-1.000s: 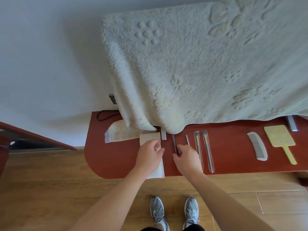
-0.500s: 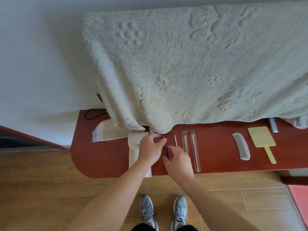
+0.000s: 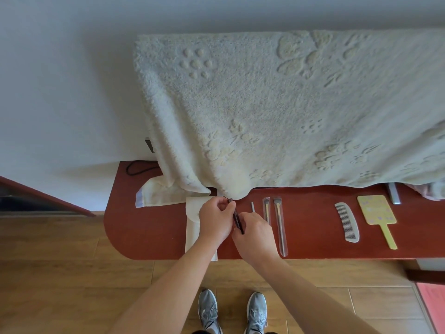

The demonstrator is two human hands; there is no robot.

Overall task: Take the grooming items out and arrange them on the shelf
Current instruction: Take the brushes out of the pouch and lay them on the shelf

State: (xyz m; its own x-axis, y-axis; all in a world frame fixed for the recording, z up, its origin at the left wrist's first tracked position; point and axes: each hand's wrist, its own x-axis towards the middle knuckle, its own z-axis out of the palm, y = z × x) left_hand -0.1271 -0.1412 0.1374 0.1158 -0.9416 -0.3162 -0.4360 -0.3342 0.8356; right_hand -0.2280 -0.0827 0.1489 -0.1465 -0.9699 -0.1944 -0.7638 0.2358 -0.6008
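**Both hands on thin dark stick at shelf**

Head view: left hand (image 3: 216, 216) pinches the top end of a slim dark pencil-like stick (image 3: 237, 216); right hand (image 3: 255, 233) grips its lower end. Stick is held just over the glossy red-brown shelf (image 3: 149, 232), which has a rounded corner. Flat cream pouch (image 3: 193, 221) lies under the left hand. To the right: short grey stick (image 3: 253, 207), two sleeved brushes (image 3: 280, 227), grey curved comb (image 3: 348, 221), yellow paddle mirror (image 3: 376, 213). Fluffy embossed towel (image 3: 277, 112) hangs above.
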